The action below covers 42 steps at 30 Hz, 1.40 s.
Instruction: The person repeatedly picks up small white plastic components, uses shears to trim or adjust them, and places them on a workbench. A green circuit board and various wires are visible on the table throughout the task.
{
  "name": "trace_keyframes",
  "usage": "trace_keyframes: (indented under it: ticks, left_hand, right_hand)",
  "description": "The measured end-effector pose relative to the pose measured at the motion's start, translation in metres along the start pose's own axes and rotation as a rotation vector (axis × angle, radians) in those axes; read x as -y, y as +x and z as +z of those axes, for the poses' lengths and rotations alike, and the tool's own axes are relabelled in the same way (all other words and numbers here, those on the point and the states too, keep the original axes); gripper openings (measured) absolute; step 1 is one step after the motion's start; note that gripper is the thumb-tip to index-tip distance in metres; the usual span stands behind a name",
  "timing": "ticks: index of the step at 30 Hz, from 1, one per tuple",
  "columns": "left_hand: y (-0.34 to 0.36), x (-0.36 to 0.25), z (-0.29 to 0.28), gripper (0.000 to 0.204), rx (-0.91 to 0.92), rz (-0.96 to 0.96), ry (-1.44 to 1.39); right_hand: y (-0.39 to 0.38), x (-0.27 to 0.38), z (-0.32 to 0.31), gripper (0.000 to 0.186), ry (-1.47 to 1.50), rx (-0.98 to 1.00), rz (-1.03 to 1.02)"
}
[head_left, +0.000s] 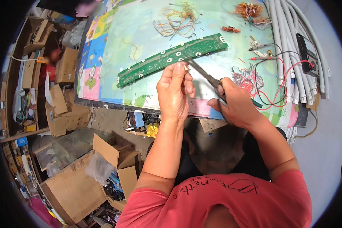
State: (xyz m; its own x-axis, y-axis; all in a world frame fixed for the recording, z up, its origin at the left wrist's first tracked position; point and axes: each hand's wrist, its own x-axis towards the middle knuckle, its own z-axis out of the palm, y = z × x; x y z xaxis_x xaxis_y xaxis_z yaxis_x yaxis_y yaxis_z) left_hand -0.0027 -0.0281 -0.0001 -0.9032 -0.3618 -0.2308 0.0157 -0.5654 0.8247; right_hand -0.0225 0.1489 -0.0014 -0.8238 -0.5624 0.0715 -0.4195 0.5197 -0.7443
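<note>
My left hand (174,87) is raised over the near side of the table, thumb and fingers closed in a pinch. Between the fingertips shows a small pale piece (187,68), too small to name. My right hand (233,102) grips a dark, long-jawed tool (204,72) that looks like long-nose pliers. Its tip points left, close to my left fingertips; whether it touches the pale piece I cannot tell. Just beyond both hands, a long green circuit board (152,65) lies aslant on the table.
On the patterned table mat (114,45) lie tangled thin wires (176,21), copper coils (249,10) and red and white wires (247,79). A multimeter (307,53) with probe leads rests on white tubes (288,45) at the right. Cardboard boxes (119,152) and shelves (30,68) stand at left.
</note>
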Motion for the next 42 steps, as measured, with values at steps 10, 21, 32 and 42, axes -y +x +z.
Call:
trace_keyframes:
  ticks: [10,21,32,42]
  left_hand:
    - [-0.005,-0.001,0.007,0.023,0.083,0.054,0.138]
    - [-0.011,0.003,0.007,0.019,-0.026,0.268,0.635]
    - [-0.014,-0.012,0.002,0.015,0.021,0.162,0.748]
    - [-0.015,-0.017,-0.003,0.009,0.023,0.131,0.831]
  right_hand:
    - [0.001,-0.004,0.003,0.059,-0.357,-0.145,-0.046]
    - [0.0,-0.003,0.002,0.058,-0.326,-0.146,-0.095]
    - [-0.004,0.0,0.009,0.056,-0.283,-0.061,-0.079]
    - [-0.007,0.008,0.02,0.05,-0.271,0.077,0.089]
